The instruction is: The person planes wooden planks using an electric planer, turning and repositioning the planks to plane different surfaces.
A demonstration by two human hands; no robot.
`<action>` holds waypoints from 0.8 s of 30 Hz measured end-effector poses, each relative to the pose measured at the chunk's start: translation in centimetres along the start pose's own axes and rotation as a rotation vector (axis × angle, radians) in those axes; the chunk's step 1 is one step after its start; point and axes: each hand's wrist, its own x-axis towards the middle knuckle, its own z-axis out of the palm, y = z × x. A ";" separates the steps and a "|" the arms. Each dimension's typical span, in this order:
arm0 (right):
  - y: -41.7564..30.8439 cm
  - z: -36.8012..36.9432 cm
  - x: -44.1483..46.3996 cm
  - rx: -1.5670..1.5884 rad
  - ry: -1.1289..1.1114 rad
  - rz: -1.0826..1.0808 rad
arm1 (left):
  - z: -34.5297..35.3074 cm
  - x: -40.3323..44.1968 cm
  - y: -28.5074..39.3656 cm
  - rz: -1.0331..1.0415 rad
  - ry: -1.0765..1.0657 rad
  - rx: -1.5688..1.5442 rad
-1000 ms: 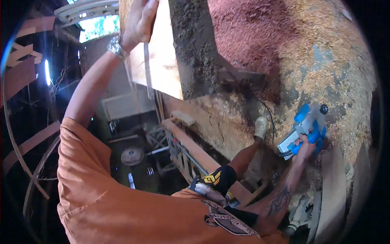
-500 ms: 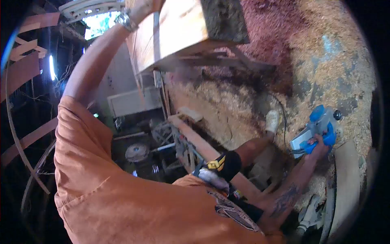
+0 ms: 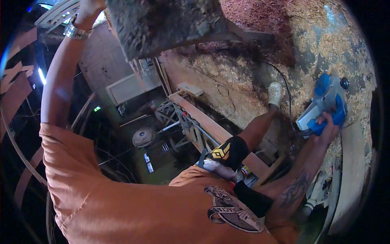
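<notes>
My right hand (image 3: 327, 124) is closed around the handle of a blue and grey electric planer (image 3: 335, 97), held low over the shaving-covered floor on the right. At the top left, my left hand (image 3: 91, 7), with a metal watch at the wrist, is at the edge of a thick wooden beam (image 3: 170, 28). Its fingers run out of the picture, so their hold shows only in part. The beam turns a dark, rough face towards me.
Wood shavings (image 3: 260, 14) cover the floor. A dark cord (image 3: 284, 81) runs past my clog (image 3: 275, 93). A long plank (image 3: 207, 122) lies below, near a round fan (image 3: 143, 137). A pale board (image 3: 352, 171) is at the right, with curved wooden strips (image 3: 20, 154) at the left.
The beam has tipped over to the left: its pale smooth face has gone from view and the dark rough face shows. My left hand moved left with it. The planer stays in my right hand.
</notes>
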 end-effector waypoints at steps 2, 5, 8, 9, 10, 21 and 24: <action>0.3 0.0 0.0 -0.008 0.016 -0.006 | 0.0 0.4 -0.3 0.007 0.012 -0.002; 0.9 -0.2 0.1 -0.024 0.022 -0.005 | -0.4 0.6 -0.5 0.010 0.024 0.001; 1.0 -1.5 0.0 -0.057 0.021 -0.027 | -0.9 0.5 0.0 0.020 0.058 -0.006; 1.0 -2.0 -0.1 -0.078 0.019 -0.042 | -1.1 0.5 0.0 0.015 0.073 -0.016; 1.2 -2.7 -0.2 -0.097 0.008 -0.065 | -1.2 0.3 0.2 0.007 0.095 -0.025; -17.5 3.2 -20.5 -0.148 -0.092 0.017 | -3.5 -1.0 0.3 0.069 0.385 0.166; -20.7 8.2 -22.9 -0.053 -0.120 -0.069 | -3.8 -1.3 -0.4 0.085 0.387 0.191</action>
